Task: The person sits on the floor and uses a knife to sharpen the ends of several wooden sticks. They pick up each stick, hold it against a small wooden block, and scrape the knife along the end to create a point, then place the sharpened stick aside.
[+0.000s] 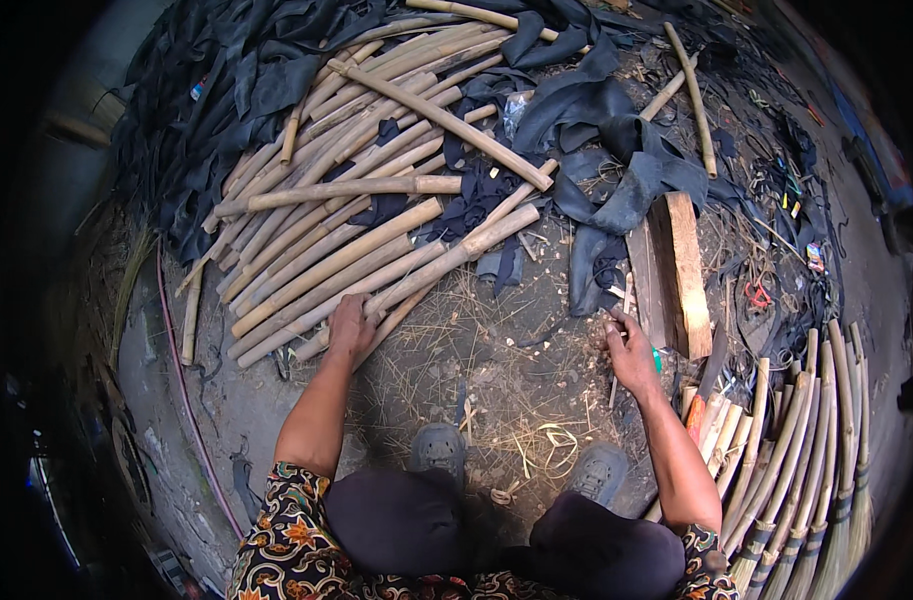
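My left hand point(350, 328) is at the near ends of a pile of cut bamboo poles point(338, 268). Its fingers close around the lower end of one bamboo pole point(454, 258) that slants up to the right. My right hand point(631, 356) hovers over the ground beside an upright wooden block point(685, 275), fingers curled with thumb and forefinger near each other. Thin pale slivers lie by its fingertips, and whether it pinches one is too small to tell. Something green point(657, 360) shows just behind that hand, mostly covered.
Dark rubber strips point(226, 90) heap up at the far left, and more curl point(626, 180) beyond the block. Brooms with bamboo handles point(791, 460) stack at the lower right. Straw scraps point(546, 440) litter the ground around my shoes point(438, 450). A loose pole point(691, 100) lies far right.
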Available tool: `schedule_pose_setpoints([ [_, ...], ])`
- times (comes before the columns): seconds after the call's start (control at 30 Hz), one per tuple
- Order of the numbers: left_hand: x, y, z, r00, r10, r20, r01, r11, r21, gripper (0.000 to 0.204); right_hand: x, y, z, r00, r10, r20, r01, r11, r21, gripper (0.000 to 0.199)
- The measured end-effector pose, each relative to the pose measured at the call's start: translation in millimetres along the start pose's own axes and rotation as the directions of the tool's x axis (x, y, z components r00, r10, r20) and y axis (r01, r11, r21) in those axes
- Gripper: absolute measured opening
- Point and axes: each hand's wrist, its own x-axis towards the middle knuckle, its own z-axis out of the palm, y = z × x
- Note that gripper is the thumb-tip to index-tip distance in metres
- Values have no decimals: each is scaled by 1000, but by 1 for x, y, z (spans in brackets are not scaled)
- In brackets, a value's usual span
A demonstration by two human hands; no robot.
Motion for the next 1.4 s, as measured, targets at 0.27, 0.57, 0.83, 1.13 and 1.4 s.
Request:
schedule_pose_setpoints([
  [0.27, -34, 64, -21, 895, -7, 446, 292, 765, -574, 48, 1, -17, -22, 993, -53, -110, 52, 999, -8, 44],
  [0.57, -50, 198, -52, 669, 523, 528, -105, 770, -630, 61, -16, -116, 34, 951, -307, 42, 206, 727, 655, 65],
  [0.83, -14, 280, -190, 858, 509, -69, -434, 646, -628, 85, -34, -177, -5, 900, -425, -95, 434, 863, 259, 43],
  [1.13, -24, 383, -283, 680, 488, -547, -575, -108, -811, 51, -31, -176, -38, 657, -743, -126, 697, 662, -276, 75],
  [1.4, 6, 366, -332, 615, 390, -685, -669, -202, -716, 55, 17, -3, -109, 883, 13, -470, -317, 755, -574, 73],
])
